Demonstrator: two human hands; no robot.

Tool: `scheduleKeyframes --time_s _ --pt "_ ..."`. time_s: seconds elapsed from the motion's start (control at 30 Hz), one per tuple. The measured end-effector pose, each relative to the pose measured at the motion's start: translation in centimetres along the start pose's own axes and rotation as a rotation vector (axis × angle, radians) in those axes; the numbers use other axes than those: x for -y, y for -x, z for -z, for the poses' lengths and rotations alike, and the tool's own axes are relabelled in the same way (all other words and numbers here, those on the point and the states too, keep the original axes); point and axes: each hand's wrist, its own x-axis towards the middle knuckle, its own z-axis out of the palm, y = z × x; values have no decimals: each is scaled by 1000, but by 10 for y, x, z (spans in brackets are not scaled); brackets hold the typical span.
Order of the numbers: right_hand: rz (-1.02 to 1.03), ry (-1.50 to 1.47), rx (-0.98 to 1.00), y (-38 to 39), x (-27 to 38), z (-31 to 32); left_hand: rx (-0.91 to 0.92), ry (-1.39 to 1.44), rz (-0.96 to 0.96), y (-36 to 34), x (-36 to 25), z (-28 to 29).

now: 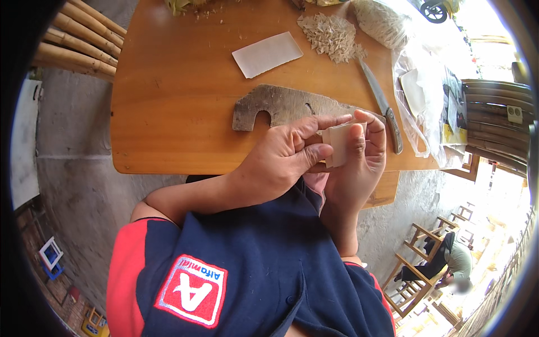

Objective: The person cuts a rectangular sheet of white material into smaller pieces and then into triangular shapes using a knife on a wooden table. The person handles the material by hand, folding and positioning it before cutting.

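Observation:
Both my hands are raised over the front edge of the wooden table [174,118]. Between them is a small stack of thin, cream-white pieces [338,147] that looks like paper or thin sheet. My left hand [286,149] pinches its left edge between thumb and fingers. On the other side, my right hand [362,160] has its thumb pressed on the face of the stack, fingers behind it. Just beyond the hands lies a worn wooden board [281,101] with a rounded notch; they cover part of it. A knife [383,98] with a wooden handle rests to the right.
A white rectangular sheet [268,54] lies farther back, beside a heap of small pale pieces [331,36]. A filled plastic bag [382,23] stands behind the heap. Clear plastic [412,121] hangs at the right edge. Another person [457,261] sits among wooden chairs, lower right.

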Motion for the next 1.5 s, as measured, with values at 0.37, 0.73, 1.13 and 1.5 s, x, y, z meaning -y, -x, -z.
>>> scheduleKeyframes --time_s 0.37,0.73,1.13,1.5 --pt "328 731 -54 0 -2 4 20 -43 14 -3 0 -3" --pt "525 1056 100 -9 4 15 18 12 -3 -2 -1 -3" --pt "542 1073 110 -6 5 14 -26 -67 76 3 -10 -6" --pt "433 952 111 -3 10 16 21 -11 -48 1 0 -5"
